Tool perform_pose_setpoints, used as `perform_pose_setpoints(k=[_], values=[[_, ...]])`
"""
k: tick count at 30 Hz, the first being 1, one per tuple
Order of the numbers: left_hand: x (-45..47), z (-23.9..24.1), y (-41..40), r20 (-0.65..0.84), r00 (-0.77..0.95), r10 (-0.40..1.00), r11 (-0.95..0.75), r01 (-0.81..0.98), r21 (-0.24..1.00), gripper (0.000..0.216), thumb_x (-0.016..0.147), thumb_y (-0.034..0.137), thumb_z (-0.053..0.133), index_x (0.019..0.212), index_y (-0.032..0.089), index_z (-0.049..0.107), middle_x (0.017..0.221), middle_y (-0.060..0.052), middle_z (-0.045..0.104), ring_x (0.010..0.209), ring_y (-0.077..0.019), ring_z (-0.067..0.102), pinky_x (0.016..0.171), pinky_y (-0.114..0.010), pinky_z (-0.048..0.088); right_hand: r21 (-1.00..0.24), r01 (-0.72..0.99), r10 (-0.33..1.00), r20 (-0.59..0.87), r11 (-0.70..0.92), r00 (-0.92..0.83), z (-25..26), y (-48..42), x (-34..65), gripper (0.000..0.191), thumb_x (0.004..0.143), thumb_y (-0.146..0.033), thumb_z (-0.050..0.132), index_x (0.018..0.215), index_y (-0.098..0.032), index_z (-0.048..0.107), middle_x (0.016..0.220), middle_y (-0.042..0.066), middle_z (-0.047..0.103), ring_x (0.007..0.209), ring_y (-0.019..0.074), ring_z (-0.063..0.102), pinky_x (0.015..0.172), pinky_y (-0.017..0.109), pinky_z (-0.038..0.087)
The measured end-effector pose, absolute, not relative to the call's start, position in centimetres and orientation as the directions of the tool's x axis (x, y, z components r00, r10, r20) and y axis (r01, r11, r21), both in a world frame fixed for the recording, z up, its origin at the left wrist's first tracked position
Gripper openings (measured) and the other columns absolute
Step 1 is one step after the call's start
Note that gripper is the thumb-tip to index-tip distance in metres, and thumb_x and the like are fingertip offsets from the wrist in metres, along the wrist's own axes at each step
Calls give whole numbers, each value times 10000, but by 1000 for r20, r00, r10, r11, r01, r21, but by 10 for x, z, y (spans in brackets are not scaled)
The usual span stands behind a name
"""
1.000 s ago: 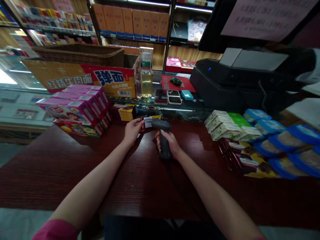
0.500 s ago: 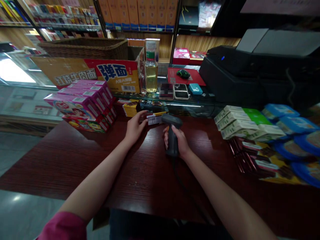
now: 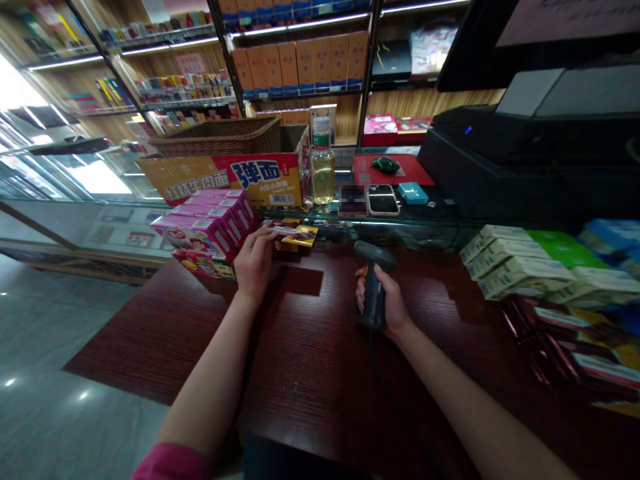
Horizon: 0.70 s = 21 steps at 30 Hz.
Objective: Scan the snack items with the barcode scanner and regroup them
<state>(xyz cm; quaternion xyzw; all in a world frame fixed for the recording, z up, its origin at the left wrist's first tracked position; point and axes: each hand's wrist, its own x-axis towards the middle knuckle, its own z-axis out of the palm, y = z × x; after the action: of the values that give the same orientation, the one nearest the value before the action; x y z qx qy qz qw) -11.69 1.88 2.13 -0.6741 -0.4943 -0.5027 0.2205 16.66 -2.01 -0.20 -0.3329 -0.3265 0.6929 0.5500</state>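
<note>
My right hand (image 3: 387,303) is wrapped round the handle of a dark barcode scanner (image 3: 373,277), whose head points away from me over the dark red wooden table (image 3: 300,360). My left hand (image 3: 254,261) holds a flat yellow and red packet (image 3: 293,235) by its near end, lifted a little above a stack of similar packets at the table's far edge. The left hand lies just right of a pile of pink boxes (image 3: 207,223).
White and green cartons (image 3: 520,261), blue packs and dark packets fill the table's right side. Behind stand a glass counter with an oil bottle (image 3: 323,167), a noodle carton (image 3: 230,177), phones (image 3: 383,199) and a black till (image 3: 525,160). Shelves line the back wall.
My left hand has moved the packet left, away from the scanner's head, toward the pink boxes. The scanner stays in my right hand. The camera has swung left and up.
</note>
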Motion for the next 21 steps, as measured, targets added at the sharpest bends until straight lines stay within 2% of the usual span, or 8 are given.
perform_pose_setpoints(k=[5, 8, 13, 18, 21], values=[[-124, 13, 25, 797, -52, 601, -183, 962, 201, 264, 1050, 233, 511, 1171, 223, 745, 1240, -89, 748, 1140, -196, 731, 933, -254, 571, -828, -524, 977, -129, -200, -168, -2, -20, 166, 511, 726, -644, 792, 892, -188, 631, 574, -44, 572, 409, 109, 501, 350, 225, 435], [-125, 11, 27, 734, -111, 670, -86, 971, 225, 297, 1048, 229, 492, 1227, 228, 730, 1325, -92, 722, 1138, -224, 733, 896, -279, 590, -835, -518, 980, -118, -184, -158, -1, -21, 165, 516, 719, -646, 798, 885, -189, 627, 563, -45, 567, 406, 110, 498, 347, 225, 434], [-123, 12, 29, 666, -132, 734, -32, 973, 228, 405, 1033, 176, 432, 1370, 186, 657, 1465, -119, 635, 1321, -268, 641, 1059, -373, 557, -851, -494, 982, -124, -179, -141, -1, -23, 164, 528, 725, -653, 797, 891, -184, 620, 576, -40, 576, 406, 114, 503, 347, 234, 448], [-112, 17, 29, 651, -54, 757, -55, 988, 146, 545, 989, 179, 474, 1509, 16, 487, 1580, -243, 476, 1507, -344, 432, 1219, -467, 412, -867, -470, 984, -113, -165, -136, -2, -24, 162, 527, 724, -646, 802, 896, -182, 620, 584, -40, 582, 401, 112, 507, 347, 232, 449], [-103, 19, 25, 662, 19, 749, -125, 986, 113, 550, 980, 169, 471, 1525, 97, 496, 1578, -204, 497, 1511, -332, 428, 1212, -494, 410, -870, -466, 985, -105, -160, -140, -1, -24, 163, 511, 738, -640, 792, 888, -182, 622, 578, -39, 578, 402, 112, 509, 350, 230, 449]])
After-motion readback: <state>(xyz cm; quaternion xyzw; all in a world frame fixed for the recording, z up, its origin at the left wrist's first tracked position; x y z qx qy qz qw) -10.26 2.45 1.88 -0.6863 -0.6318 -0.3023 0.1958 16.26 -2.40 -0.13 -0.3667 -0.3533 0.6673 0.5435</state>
